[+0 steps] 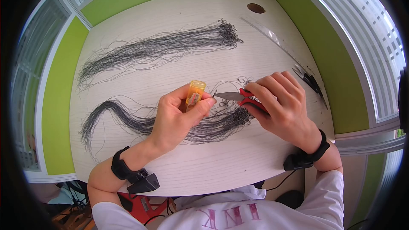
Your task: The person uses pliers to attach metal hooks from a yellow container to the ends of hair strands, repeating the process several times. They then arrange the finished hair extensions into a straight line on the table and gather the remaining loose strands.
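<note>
Lettered shirt (272, 218), left hand (172, 119) partly hiding dark strands (208, 131), ruler (271, 38), probably scissors (312, 83)

The lighter (196, 88) looks glossy plastic, the tabletop (213, 174) matt.

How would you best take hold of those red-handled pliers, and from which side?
Probably by the red handles, coming from the right. The narrow grey nose of the pliers points left, toward the left hand, while the handles spread rightward, leaving the tips free. The right hand holds them there.
</note>
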A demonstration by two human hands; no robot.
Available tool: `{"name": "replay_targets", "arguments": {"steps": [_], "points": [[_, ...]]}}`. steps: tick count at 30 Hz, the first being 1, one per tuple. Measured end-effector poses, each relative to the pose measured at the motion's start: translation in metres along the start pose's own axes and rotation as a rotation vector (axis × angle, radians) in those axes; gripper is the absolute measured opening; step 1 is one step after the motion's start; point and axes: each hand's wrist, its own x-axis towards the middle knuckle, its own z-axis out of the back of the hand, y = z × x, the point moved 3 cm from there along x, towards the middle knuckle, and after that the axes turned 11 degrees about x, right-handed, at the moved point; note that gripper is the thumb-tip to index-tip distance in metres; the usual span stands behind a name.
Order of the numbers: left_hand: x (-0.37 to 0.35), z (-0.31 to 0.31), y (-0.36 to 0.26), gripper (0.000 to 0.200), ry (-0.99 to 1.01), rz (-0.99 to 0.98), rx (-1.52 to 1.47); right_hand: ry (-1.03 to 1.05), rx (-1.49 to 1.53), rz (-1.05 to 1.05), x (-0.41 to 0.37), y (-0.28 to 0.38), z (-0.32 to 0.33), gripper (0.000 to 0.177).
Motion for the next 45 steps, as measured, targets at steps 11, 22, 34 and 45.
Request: {"name": "replay_targets", "arguments": {"steps": [11,22,34,45], "points": [[-0.001,-0.006,-0.008,0.016,0.144,-0.014,0.627,-0.064,-0.015,0.052,0.006,0.004,0.005,0.038],[-0.004,0.017,-0.034,0.017,-0.257,-0.444,0.706,-0.021,-0.041,0.060,0.007,-0.001,0.007,0.034],[-0.023,-0.014,-0.037,0.026,0.185,-0.796,0.684,-0.077,-0.084,-0.041,0.001,-0.018,0.009,0.036],[-0.013,-0.007,-0.023,0.024,0.053,-0.690,0.912,-0.134,-0.046,0.071,0.005,-0.009,0.014,0.039]]}}
